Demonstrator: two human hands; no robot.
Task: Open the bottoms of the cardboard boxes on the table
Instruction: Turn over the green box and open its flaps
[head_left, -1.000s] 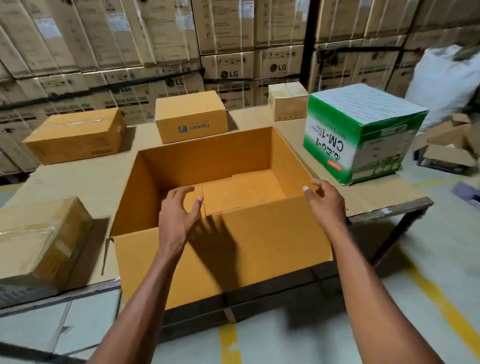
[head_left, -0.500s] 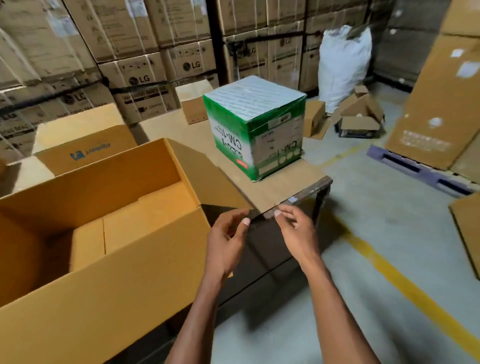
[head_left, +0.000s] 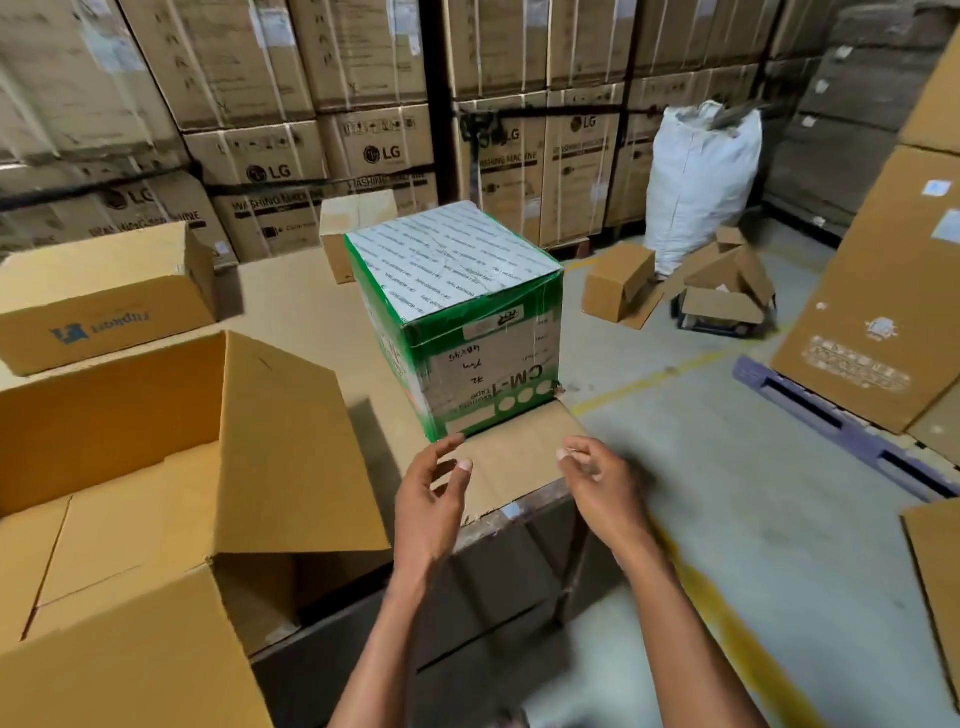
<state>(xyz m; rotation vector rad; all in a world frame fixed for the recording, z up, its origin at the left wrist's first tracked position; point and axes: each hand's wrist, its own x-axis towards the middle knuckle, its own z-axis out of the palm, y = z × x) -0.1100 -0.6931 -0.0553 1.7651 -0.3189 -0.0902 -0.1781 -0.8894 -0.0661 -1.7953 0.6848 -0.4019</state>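
Stacked LG cartons (head_left: 382, 150) along back wall. White sack (head_left: 698, 182) on floor beside crumpled loose cardboard (head_left: 727, 291). Purple pallet (head_left: 831, 421) right, yellow floor line (head_left: 727, 618).

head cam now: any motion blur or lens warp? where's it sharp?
Head view: motion blur smears the stacked cartons upper left; wide-angle bend bows the frame edges; the green and white box at centre reads fairly sharp; both hands, left hand and right hand, are slightly soft.

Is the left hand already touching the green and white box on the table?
Apart. In the head view, the left hand hovers before the green and white box; bare table shows between its fingertips and the box's lower edge.
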